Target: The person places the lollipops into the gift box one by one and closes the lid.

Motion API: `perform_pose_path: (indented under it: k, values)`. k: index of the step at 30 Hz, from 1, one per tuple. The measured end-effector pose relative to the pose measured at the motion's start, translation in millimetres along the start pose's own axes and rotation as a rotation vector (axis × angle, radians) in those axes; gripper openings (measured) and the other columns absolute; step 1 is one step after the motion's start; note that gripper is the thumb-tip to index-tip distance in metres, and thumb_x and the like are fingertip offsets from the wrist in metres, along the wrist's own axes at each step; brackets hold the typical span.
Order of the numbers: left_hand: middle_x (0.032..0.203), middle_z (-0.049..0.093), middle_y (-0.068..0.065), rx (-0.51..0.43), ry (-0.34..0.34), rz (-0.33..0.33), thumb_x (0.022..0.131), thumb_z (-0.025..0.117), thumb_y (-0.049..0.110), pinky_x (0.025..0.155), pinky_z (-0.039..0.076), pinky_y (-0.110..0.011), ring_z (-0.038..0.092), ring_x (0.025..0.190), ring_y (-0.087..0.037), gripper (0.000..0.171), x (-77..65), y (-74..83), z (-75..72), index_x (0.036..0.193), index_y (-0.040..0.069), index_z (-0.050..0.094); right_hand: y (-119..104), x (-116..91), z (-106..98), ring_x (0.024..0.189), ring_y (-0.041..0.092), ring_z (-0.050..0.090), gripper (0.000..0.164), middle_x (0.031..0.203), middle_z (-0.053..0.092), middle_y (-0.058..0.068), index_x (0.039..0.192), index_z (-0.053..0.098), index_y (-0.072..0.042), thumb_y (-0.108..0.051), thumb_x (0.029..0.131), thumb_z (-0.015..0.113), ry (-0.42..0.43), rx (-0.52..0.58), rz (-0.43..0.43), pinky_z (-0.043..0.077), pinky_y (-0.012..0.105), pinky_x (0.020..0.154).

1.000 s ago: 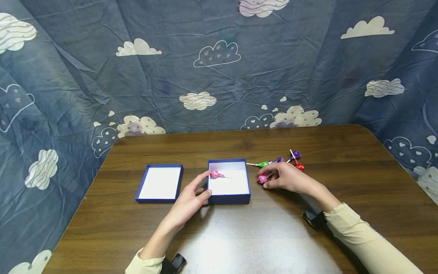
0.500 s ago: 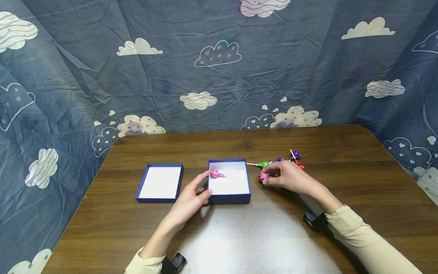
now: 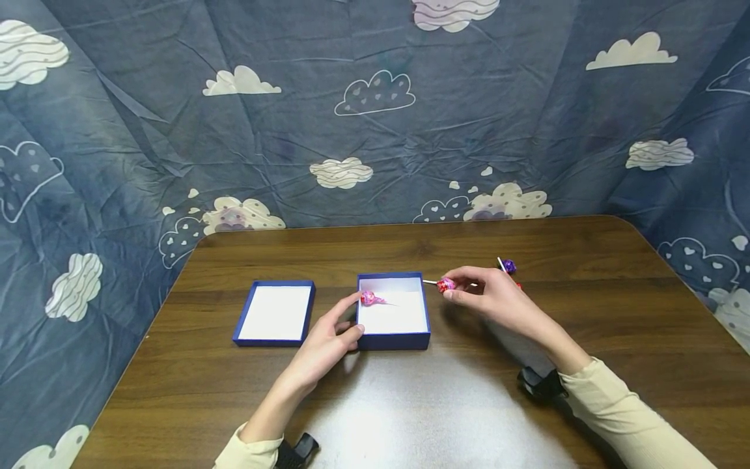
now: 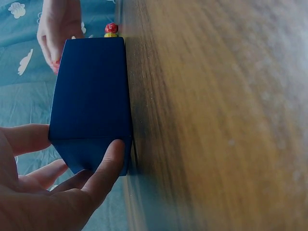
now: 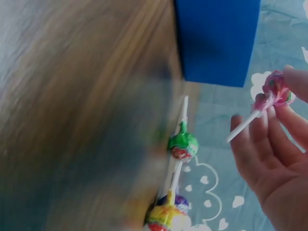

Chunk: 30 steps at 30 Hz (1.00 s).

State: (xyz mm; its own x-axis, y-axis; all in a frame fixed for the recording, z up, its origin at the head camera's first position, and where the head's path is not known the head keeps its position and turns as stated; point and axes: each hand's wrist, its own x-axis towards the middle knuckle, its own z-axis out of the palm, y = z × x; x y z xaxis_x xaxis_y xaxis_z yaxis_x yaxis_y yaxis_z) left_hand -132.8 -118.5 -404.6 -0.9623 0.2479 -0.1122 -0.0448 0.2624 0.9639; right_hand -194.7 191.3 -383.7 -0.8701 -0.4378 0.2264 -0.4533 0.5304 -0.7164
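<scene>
Your left hand [image 3: 321,345], fingers relaxed, rests against the left side of the blue box [image 3: 394,342]; your right hand [image 3: 498,296] pinches a pink lollipop [image 3: 445,285], right of it. Inside: one lollipop [image 3: 369,298]. Outside, right: several other lollipops [image 5: 183,144]. Lid [image 3: 275,312] off, left.

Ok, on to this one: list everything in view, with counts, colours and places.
Open box: 1, blue, white inside, mid-table
Box lid: 1, blue, white inside, left of box
Boxed lollipop: 1, pink-red, inside box, left side
Held lollipop: 1, pink-red, right hand's fingers
Green lollipop: 1, green-red, table, right of box
Yellow lollipop: 1, yellow-red, table, right of box
Purple lollipop: at least 1, purple, same group, partly hidden
Table: 1, brown wood-grain, underneath
Cloud-print backdrop: blue, pale clouds, behind table
Wristbands: 2, black, one per wrist
Sleeves: 2, cream, both arms
Left hand: 1, bare, touching box's left side
Right hand: 1, bare, right of box
</scene>
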Motion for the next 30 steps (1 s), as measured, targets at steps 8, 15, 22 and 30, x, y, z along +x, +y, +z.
perform_pose_path:
  k: [8, 15, 22, 30]
  values:
    - [0.144, 0.034, -0.012, -0.002, -0.002, 0.006, 0.090, 0.057, 0.015, 0.081, 0.051, -0.036, 0.053, 0.112, -0.027, 0.057, 1.0, 0.4, -0.1, 0.143, 0.027, 0.038, -45.8, 0.8, -5.8, 0.087, 0.019, 0.060, 0.022, 0.095, 0.067, 0.001, 0.106, 0.067, -0.009, -0.017, 0.086, 0.069, -0.016, 0.162, 0.005, 0.050, 0.024, 0.072]
    - [0.143, 0.035, -0.015, -0.004, -0.003, 0.017, 0.090, 0.057, 0.013, 0.080, 0.051, -0.037, 0.053, 0.111, -0.028, 0.057, 2.5, -0.4, -0.4, 0.143, 0.025, 0.038, -50.7, 7.7, -0.3, 0.090, 0.021, 0.060, 0.026, 0.099, 0.065, 0.004, 0.109, 0.066, -0.010, -0.018, 0.085, 0.070, -0.017, 0.286, 0.015, 0.052, 0.030, 0.071]
    - [0.143, 0.034, -0.020, -0.018, -0.010, 0.011, 0.090, 0.055, 0.008, 0.082, 0.050, -0.041, 0.052, 0.112, -0.031, 0.057, -5.2, 16.5, -0.3, 0.143, 0.018, 0.038, -60.2, 17.2, 11.5, 0.095, 0.025, 0.059, 0.028, 0.104, 0.064, 0.007, 0.112, 0.064, -0.007, -0.012, 0.085, 0.069, -0.030, 0.395, -0.029, 0.053, 0.033, 0.074]
    - [0.143, 0.035, -0.017, -0.019, -0.004, 0.005, 0.090, 0.057, 0.014, 0.080, 0.051, -0.038, 0.053, 0.110, -0.029, 0.057, 0.9, 1.8, 0.3, 0.143, 0.023, 0.038, -55.4, 38.9, 34.0, 0.093, 0.020, 0.057, 0.024, 0.101, 0.065, 0.002, 0.108, 0.065, -0.015, -0.020, 0.085, 0.070, -0.070, 0.389, -0.082, 0.051, 0.037, 0.074]
